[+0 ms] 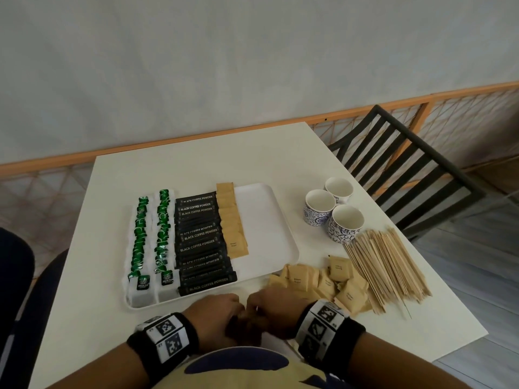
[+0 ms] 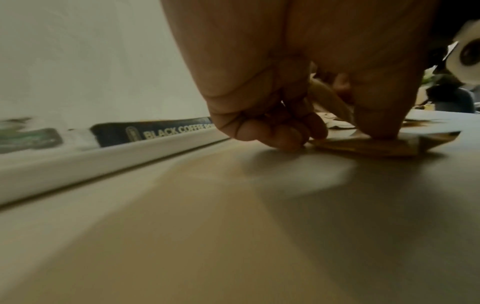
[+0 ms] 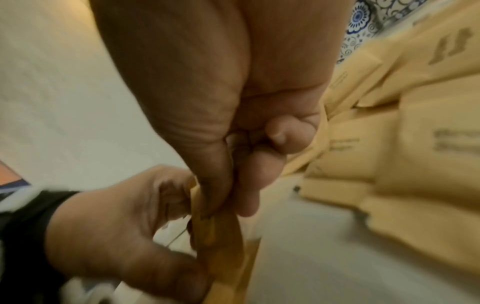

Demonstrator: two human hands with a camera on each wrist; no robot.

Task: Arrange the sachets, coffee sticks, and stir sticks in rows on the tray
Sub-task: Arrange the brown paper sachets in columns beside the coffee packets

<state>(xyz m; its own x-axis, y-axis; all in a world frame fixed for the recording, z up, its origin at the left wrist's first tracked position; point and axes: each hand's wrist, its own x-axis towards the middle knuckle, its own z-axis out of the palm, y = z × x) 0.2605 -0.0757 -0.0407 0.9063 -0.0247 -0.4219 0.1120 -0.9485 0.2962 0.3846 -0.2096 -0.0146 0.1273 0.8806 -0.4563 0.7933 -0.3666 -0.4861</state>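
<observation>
Tray (image 1: 283,234) holds tea, coffee and one sugar row; loose sachets (image 1: 317,279) and stir sticks (image 1: 390,265) remain outside. Left hand (image 1: 216,315) and right hand (image 1: 276,304) both pinch sachets near the tray's front edge.

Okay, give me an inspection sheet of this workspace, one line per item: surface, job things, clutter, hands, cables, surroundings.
Surface: white table, white tray on it.
Job's things: on the tray, two tea bag rows, a coffee stick row, a part-filled sugar sachet row; loose sachets and stir sticks on the table right of the tray.
Clutter: three cups.
Grippers: left hand and right hand meet at the near edge, both pinching brown sachets.
Cables: nothing seen.
Surroundings: black chair, wall, wooden rail.
</observation>
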